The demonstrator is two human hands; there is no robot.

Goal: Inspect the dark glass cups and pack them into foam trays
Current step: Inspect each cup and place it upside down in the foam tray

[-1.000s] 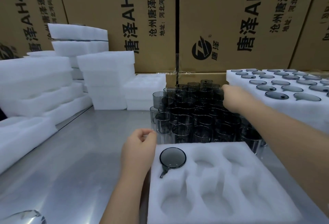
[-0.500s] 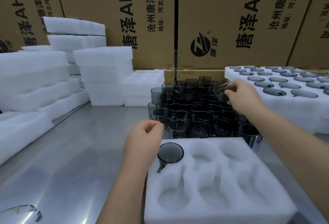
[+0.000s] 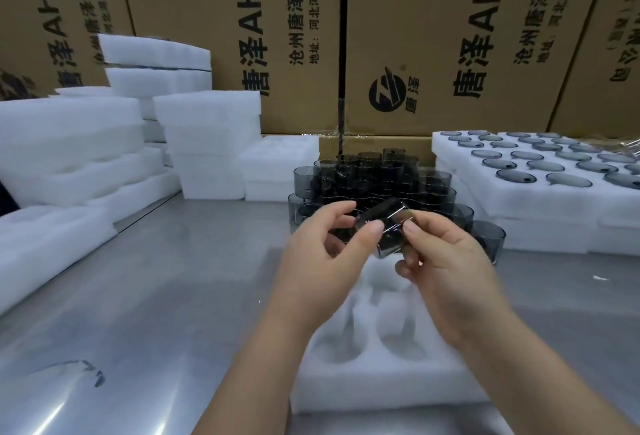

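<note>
Now turn the dark glass cup [image 3: 384,230] slowly, rim to base, against the light. Held in the air, tipped on its side, just above the far end of the foam tray [image 3: 381,386] and in front of the crowd of unpacked cups [image 3: 374,175]. Pinched from the left by the thumb and fingers of the left hand [image 3: 322,261]; gripped from the right by the right hand [image 3: 446,268], thumb on top and fingers curled beneath. Not yet packed; judging by the tilt and the two-handed hold, probably mid-inspection.

Keep fingertips on the outer wall only, so as not to cover chips at the rim or leave smears. Roll between the two hands rather than releasing with either: smooth glass, likely slippery, with a hard metal desk [image 3: 156,296] below. Look for cracks, bubbles, a rough lip. Once passed, lower into a free pocket and press gently until seated.

Mind the forearms near the filled trays [image 3: 519,199] on the right and the spare foam stacks [image 3: 207,144] on the left, both well apart from the hands.
</note>
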